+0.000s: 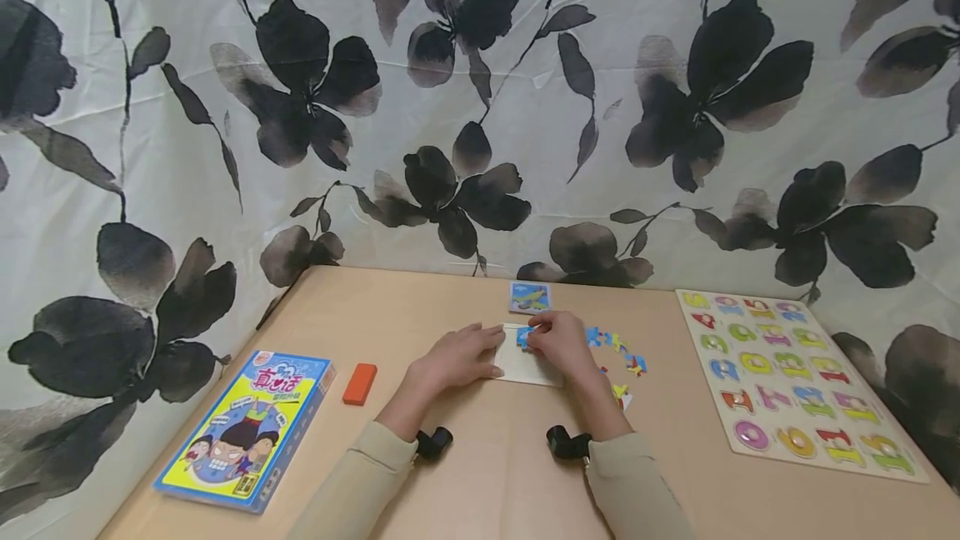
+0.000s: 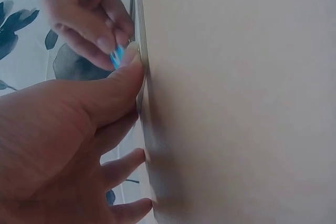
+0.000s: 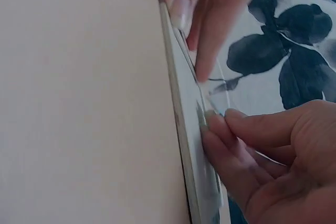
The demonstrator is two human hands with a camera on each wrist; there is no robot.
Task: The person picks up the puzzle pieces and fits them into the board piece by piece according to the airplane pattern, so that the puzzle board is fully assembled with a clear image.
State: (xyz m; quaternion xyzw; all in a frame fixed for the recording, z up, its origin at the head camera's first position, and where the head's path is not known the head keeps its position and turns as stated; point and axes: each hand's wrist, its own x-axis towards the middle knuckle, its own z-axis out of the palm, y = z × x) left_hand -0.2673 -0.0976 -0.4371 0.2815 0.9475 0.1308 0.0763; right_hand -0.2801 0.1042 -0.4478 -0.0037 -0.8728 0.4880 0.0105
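Observation:
A small white puzzle board (image 1: 525, 369) lies flat at the middle of the table, with blue puzzle pieces (image 1: 522, 337) at its upper part. My left hand (image 1: 459, 355) rests at the board's left side, its thumb (image 2: 123, 85) against the board edge and its other fingers spread. Over the upper right of the board, my right hand (image 1: 564, 346) pinches a blue puzzle piece (image 2: 117, 57) between thumb and fingertips. In the right wrist view this piece shows only as a thin edge. Loose colourful puzzle pieces (image 1: 636, 365) lie in an arc right of the board.
Behind the board sits a small blue picture card (image 1: 530, 297). Left are an orange block (image 1: 360, 384) and a blue-yellow game box (image 1: 247, 432). A large board of colourful shapes (image 1: 802, 382) lies right. A flowered cloth (image 1: 570, 123) hangs behind the table (image 1: 480, 473).

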